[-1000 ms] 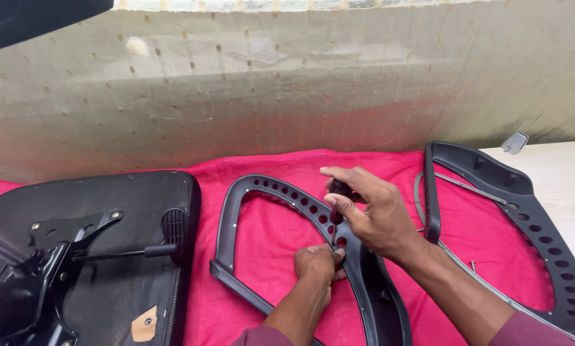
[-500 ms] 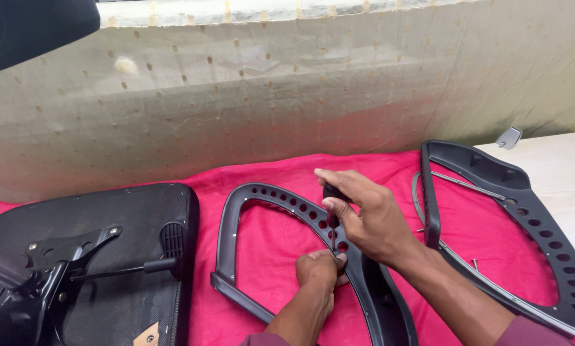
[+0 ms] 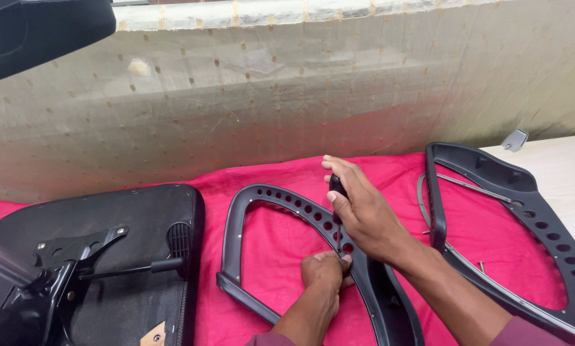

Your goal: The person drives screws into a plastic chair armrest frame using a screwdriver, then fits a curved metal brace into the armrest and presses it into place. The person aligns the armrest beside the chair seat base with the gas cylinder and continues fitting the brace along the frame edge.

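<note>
While the right hand (image 3: 364, 214) closes its fingers around a small dark tool handle (image 3: 337, 187), the left hand (image 3: 324, 272) sits just nearer, clenched and pinching at the perforated bar of the black armrest frame (image 3: 262, 198); what it pinches is too small to tell. That frame lies flat on the pink cloth (image 3: 281, 247) in the middle of the scene, its curved far edge arching to the left and its near left corner jutting toward the viewer. Bare cloth shows inside its loop and beyond its far edge, up to the beige curtain (image 3: 287, 102). To the left, the upturned chair seat (image 3: 140, 218) with its metal mechanism (image 3: 63, 256) lies just beside the frame, a narrow strip of cloth between them. To the right, a second armrest frame (image 3: 524, 205) lies apart, reaching past the cloth onto the pale surface (image 3: 569, 166).
</note>
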